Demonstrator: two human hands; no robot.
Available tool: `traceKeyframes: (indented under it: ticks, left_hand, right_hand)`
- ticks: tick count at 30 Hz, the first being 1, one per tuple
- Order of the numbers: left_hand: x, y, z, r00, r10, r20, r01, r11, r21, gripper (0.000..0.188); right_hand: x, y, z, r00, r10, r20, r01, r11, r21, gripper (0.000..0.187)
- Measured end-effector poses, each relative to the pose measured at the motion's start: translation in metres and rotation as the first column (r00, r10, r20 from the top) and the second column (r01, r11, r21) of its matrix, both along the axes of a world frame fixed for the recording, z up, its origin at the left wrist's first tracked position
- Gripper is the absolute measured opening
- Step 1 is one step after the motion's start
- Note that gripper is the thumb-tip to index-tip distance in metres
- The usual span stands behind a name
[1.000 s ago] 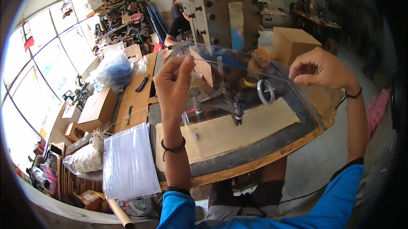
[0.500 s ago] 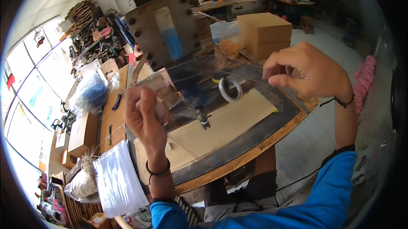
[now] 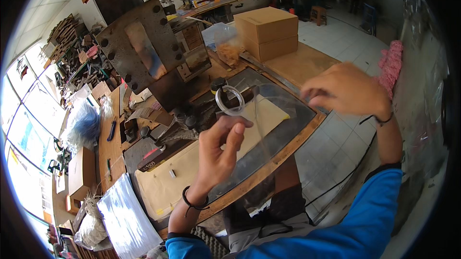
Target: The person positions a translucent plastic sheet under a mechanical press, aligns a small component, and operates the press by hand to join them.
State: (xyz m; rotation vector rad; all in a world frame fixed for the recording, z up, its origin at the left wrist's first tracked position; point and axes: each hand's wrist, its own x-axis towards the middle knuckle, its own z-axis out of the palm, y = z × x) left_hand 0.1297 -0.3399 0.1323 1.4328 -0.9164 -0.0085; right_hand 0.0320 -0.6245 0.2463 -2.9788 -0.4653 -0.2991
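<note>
Left hand (image 3: 223,148) has come in closer to the right hand (image 3: 348,91) since the earlier frame; clear film (image 3: 264,119) is between them over the dark mat (image 3: 297,131), slack by the look; left thumb and finger pinch it at its 8 o'clock; right hand at 2 is blurred, can't tell if it grips; a weak right pinch could drop a corner and crease it; slack could snag tape roll (image 3: 220,100) at 10, or drag grey block (image 3: 173,173) off pale board (image 3: 187,164) at 8.
</note>
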Motion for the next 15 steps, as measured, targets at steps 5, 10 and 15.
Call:
traceKeyframes:
  ticks: [5,10,15]
  left_hand:
    - [0.018,0.002,0.001,0.994,0.032,0.107,-0.062,0.955,0.289,0.012]
    - [0.009,-0.01,-0.006,0.974,-0.148,0.173,0.038,0.855,0.518,0.009]
    - [0.002,-0.015,-0.015,0.905,-0.265,0.331,0.047,0.839,0.542,0.01]
  right_hand:
    - [-0.071,-0.081,-0.012,0.961,-0.245,-0.13,0.275,0.899,0.341,0.013]
    - [-0.159,-0.166,-0.095,0.75,-0.618,-0.236,0.661,0.694,0.284,0.015]
    - [-0.242,-0.267,-0.228,0.507,-0.735,-0.451,0.861,0.462,0.215,0.02]
